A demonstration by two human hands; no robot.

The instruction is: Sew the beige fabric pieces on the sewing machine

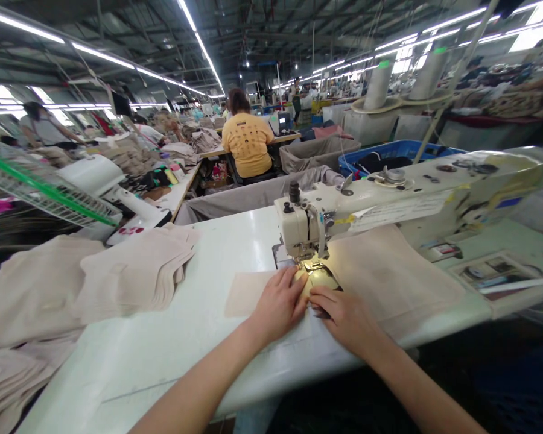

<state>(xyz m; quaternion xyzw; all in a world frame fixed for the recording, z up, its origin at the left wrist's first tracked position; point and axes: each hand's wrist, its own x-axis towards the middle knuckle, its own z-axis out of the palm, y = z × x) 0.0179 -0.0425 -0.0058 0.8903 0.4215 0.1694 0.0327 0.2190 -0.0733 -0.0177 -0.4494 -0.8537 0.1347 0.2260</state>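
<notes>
A small beige fabric piece (247,294) lies flat on the pale table, its right part covered by my left hand (280,301). That hand's fingers are pressed together on the cloth, close to the needle area of a cream sewing machine (301,226). My right hand (346,316) is just to the right, fingers curled and pinched at the front of the lit metal plate (322,277). What sits between those fingertips is hidden. Behind my right hand, a larger beige fabric panel (389,274) spreads under the machine arm.
Stacks of cut beige fabric (131,274) cover the table's left side. A white lamp-like device (95,178) and a green-edged wire rack (49,187) stand behind them. A tray of small tools (502,274) is at right. Ahead, a person in a yellow shirt (248,144) sits facing away.
</notes>
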